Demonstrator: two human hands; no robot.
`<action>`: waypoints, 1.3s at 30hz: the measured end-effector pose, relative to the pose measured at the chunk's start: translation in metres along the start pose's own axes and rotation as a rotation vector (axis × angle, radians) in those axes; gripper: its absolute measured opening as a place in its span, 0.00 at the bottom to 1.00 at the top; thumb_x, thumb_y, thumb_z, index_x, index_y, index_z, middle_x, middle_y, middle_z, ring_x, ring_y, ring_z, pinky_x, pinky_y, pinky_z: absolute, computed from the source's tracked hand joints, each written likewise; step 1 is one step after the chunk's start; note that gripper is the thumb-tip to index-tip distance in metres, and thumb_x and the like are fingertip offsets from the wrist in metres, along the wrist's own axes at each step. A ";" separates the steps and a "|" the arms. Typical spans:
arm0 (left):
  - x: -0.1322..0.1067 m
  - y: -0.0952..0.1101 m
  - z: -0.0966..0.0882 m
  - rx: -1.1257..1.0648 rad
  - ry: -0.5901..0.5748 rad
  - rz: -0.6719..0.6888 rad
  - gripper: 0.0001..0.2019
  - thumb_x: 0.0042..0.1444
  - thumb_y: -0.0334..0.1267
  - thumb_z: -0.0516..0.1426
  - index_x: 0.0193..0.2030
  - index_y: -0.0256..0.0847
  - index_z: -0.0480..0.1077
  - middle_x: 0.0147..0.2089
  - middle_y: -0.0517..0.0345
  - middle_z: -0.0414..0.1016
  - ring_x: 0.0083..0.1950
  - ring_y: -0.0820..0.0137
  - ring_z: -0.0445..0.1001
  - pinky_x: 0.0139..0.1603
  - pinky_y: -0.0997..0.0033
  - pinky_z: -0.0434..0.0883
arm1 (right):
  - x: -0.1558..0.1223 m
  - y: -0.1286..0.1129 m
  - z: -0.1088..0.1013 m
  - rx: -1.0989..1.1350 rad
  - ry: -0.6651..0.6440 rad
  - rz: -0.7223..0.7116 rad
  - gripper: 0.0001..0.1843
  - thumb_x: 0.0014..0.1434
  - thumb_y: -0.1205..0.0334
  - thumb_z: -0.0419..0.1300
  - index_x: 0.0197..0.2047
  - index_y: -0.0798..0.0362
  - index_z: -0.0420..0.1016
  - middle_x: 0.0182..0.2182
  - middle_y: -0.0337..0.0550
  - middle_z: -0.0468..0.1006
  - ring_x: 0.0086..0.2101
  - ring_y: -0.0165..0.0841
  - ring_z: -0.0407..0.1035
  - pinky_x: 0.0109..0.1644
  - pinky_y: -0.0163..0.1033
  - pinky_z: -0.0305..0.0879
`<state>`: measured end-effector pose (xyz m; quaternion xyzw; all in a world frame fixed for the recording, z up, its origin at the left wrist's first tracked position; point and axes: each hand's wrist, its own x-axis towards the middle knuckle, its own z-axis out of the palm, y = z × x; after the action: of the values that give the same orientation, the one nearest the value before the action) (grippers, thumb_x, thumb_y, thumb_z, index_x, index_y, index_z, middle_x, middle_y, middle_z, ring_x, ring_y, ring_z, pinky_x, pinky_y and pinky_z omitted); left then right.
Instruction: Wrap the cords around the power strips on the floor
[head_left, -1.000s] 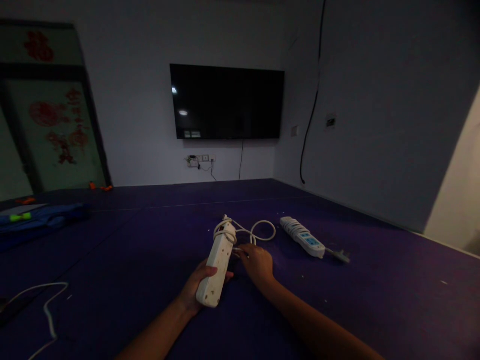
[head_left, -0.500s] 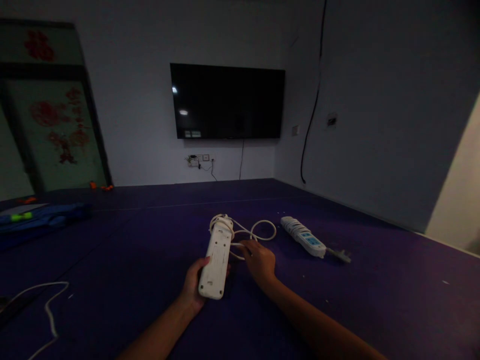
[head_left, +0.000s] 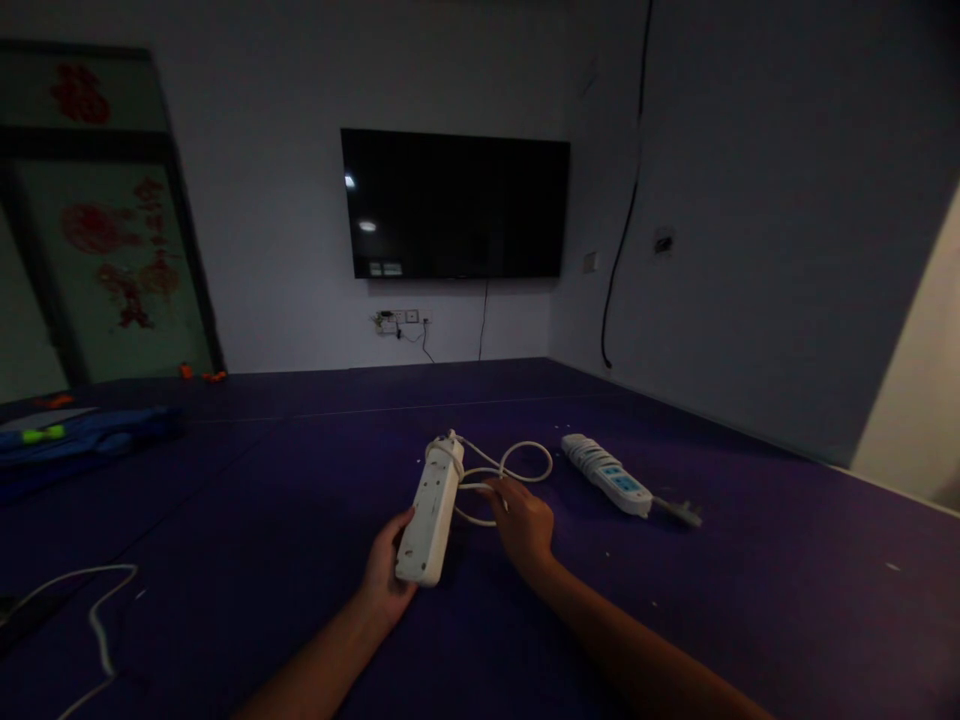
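A white power strip is tilted in my left hand, its underside facing me. The thumb lies along its left edge, while the other fingers are hidden behind it. White cord wraps around the strip's far end and runs off to the right in loose loops. Just right of the strip, my right hand pinches that cord with closed fingers. Farther right, a second power strip with blue socket panels lies on the purple surface, its own cord wound around it and its plug towards the right.
The purple floor covering reaches to the walls. At left lie blue fabric and another white cable. A television hangs above wall sockets. A dark cable dangles down the right wall.
My left hand has turned the power strip slightly, so its right side shows more. The cord at its far end sits a little differently. My right hand has barely moved.
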<state>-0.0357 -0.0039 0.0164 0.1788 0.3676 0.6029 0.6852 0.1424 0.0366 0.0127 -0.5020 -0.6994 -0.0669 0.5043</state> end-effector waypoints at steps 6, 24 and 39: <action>-0.003 -0.004 0.003 0.014 -0.134 0.049 0.26 0.55 0.34 0.56 0.61 0.38 0.59 0.33 0.51 0.78 0.28 0.63 0.77 0.29 0.66 0.74 | 0.000 0.000 -0.002 0.046 0.053 0.023 0.14 0.61 0.56 0.53 0.37 0.49 0.78 0.37 0.42 0.80 0.36 0.34 0.74 0.36 0.32 0.64; -0.010 0.003 0.007 0.074 -0.220 0.007 0.25 0.58 0.53 0.48 0.51 0.32 0.66 0.40 0.44 0.77 0.25 0.65 0.76 0.17 0.66 0.74 | -0.002 -0.001 0.002 -0.006 0.121 -0.141 0.13 0.62 0.58 0.52 0.36 0.49 0.78 0.33 0.40 0.80 0.31 0.30 0.73 0.33 0.31 0.63; -0.009 0.000 0.004 0.090 -0.106 -0.054 0.22 0.52 0.34 0.55 0.54 0.27 0.64 0.32 0.45 0.79 0.31 0.60 0.78 0.30 0.65 0.72 | -0.001 -0.001 0.002 0.021 0.118 -0.112 0.14 0.61 0.57 0.52 0.36 0.50 0.78 0.30 0.41 0.79 0.30 0.30 0.73 0.33 0.31 0.62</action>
<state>-0.0333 -0.0115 0.0214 0.2312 0.3623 0.5565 0.7110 0.1408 0.0365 0.0113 -0.4519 -0.6962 -0.1168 0.5453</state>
